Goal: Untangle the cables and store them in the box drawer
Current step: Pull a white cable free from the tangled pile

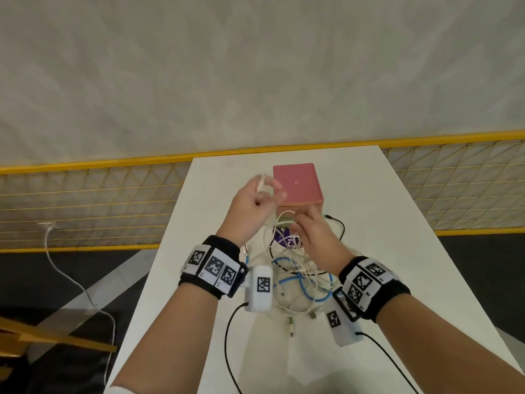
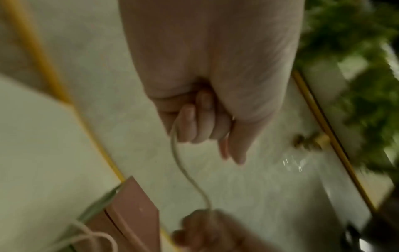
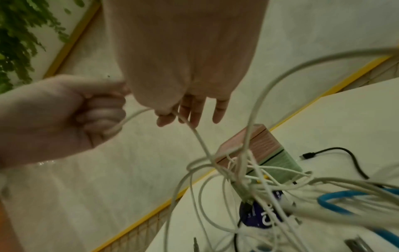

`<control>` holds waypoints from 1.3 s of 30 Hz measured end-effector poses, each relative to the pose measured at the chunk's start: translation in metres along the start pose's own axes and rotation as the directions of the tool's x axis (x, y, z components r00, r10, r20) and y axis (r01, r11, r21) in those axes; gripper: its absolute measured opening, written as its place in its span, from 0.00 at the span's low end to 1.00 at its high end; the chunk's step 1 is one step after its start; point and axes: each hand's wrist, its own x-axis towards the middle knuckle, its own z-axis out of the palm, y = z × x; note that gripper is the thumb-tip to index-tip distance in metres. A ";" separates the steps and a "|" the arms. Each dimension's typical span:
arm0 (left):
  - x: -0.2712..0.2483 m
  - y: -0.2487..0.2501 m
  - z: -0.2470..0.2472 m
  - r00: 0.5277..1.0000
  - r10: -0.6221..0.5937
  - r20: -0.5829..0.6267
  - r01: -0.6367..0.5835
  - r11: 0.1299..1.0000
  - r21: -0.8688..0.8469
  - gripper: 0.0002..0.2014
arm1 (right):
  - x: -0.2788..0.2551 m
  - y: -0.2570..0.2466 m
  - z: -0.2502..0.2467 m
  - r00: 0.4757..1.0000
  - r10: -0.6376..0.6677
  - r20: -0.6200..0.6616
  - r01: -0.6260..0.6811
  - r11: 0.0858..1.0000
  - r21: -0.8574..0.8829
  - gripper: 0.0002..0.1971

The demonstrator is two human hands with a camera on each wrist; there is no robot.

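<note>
So I'm mid-untangle here, working one white cable (image 3: 200,141) free of the mess. My left hand (image 1: 250,207) is up above the table (image 1: 397,251) with its fingers curled tight around one end of that cable, and my right hand (image 1: 315,234) pinches the same strand a bit further along between thumb and fingertips, other fingers hanging straight. The cable runs from one fist to the other, then drops back into the tangle (image 1: 298,277).

The tangle itself sits on the table just in front of the pink box (image 1: 297,183), right between my wrists: mostly white leads, a blue cable (image 1: 306,291) looped through them, and a black cable (image 1: 336,223) trailing off to the right. There's a purple round thing (image 1: 287,240) underneath it all. The green drawer (image 3: 278,163) at the bottom of the box looks shut from the right wrist view, though I can't be sure.

Nothing's stored yet, I reckon. Next bit needs feeding this strand hand over hand and following it through the loops instead of yanking, or the knot just tightens.
</note>
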 end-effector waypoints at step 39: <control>0.000 0.008 0.000 0.934 0.283 -0.218 -0.116 0.818 0.563 0.29 | -0.002 0.000 -0.017 0.998 0.021 0.066 -0.034 0.978 0.204 0.12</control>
